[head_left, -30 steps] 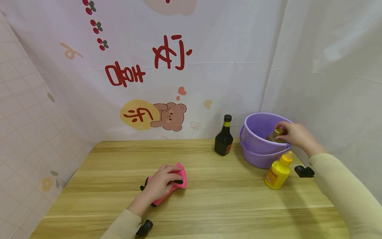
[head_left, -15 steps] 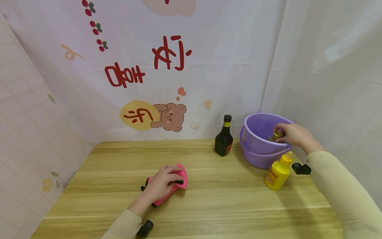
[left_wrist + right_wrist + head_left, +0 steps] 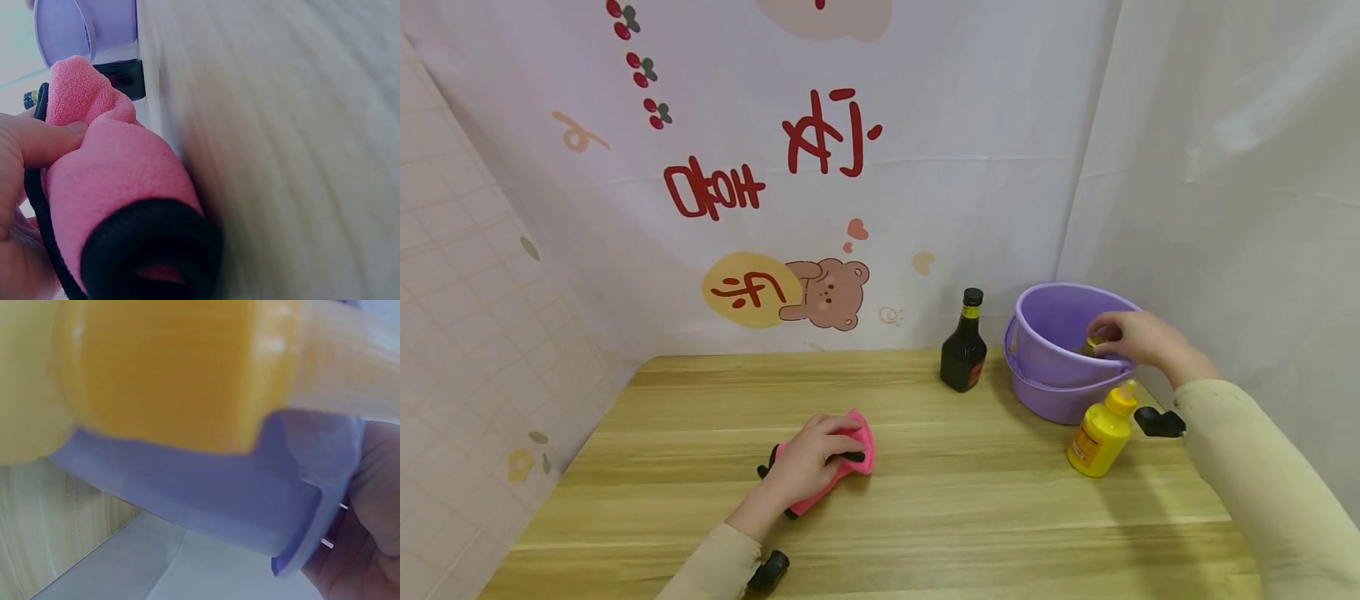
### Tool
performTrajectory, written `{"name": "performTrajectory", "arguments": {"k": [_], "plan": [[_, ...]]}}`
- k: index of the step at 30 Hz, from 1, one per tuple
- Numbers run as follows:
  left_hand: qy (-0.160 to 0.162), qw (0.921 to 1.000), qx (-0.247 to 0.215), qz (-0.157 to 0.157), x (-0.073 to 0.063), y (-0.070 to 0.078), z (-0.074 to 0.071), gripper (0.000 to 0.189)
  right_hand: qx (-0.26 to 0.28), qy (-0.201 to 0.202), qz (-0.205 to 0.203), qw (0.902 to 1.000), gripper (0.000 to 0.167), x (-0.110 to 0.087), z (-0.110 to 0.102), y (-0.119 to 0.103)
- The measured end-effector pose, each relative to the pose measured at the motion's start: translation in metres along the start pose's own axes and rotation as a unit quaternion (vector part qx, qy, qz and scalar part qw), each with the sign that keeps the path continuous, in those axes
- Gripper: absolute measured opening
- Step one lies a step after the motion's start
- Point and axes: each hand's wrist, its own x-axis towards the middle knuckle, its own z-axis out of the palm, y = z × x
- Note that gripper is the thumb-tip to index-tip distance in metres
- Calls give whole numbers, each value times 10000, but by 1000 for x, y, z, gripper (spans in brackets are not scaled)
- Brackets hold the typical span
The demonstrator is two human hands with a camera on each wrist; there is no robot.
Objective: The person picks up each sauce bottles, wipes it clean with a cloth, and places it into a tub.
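Left hand (image 3: 808,460) on the folded pink cloth (image 3: 863,435), fingers curled round it, thumb pressed into the black-edged fabric, just left of the desk's (image 3: 970,525) middle! Over at the far right corner, the right hand (image 3: 1153,343) reaches over the rim of the purple bucket (image 3: 1045,354), fingers narrow about a gold lid (image 3: 1092,344) inside; what sits below it is hidden. Yellow bottle (image 3: 1101,440) upright by the right edge, dark bottle (image 3: 963,357) upright near the far edge.
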Motion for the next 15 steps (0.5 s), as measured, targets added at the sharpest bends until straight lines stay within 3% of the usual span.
{"name": "performTrajectory", "arguments": {"k": [10,15], "plan": [[46,10000,6,73,15,6,3,28,266,761,-400,9959,37,-18,-6,-8],[19,10000,-30,31,22,9,4,30,456,1105,-402,9920,39,-32,-4,-8]]}}
